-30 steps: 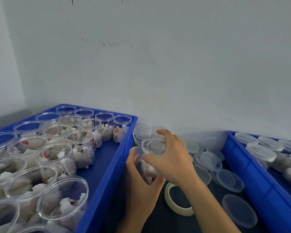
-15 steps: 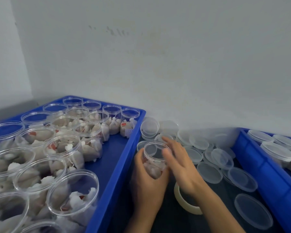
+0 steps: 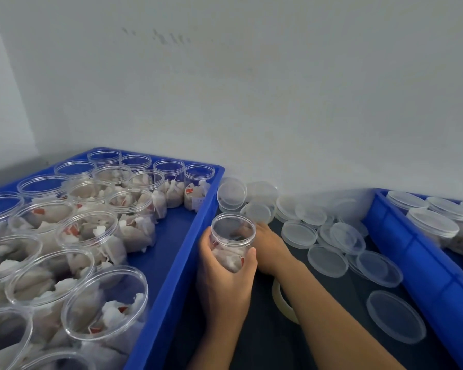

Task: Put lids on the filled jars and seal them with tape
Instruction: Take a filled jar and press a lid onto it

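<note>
My left hand (image 3: 225,281) grips a clear, lidless jar (image 3: 233,241) of white tea bags, upright on the dark table between the two trays. My right hand (image 3: 271,248) lies just behind and to the right of the jar. Its fingers reach behind the jar, show blurred through the plastic, and hold nothing I can see. Several loose clear lids (image 3: 298,233) lie on the table beyond and right of my hands, the nearest lid (image 3: 255,212) just past my right fingers. A roll of clear tape (image 3: 280,300) lies partly under my right forearm.
A blue tray (image 3: 171,265) on the left holds several open jars of tea bags (image 3: 104,303). A second blue tray (image 3: 417,252) on the right holds lidded jars (image 3: 433,222). A white wall stands close behind.
My right hand has come down from over the jar's mouth to the jar's far right side. My left hand keeps its grip on the jar.
</note>
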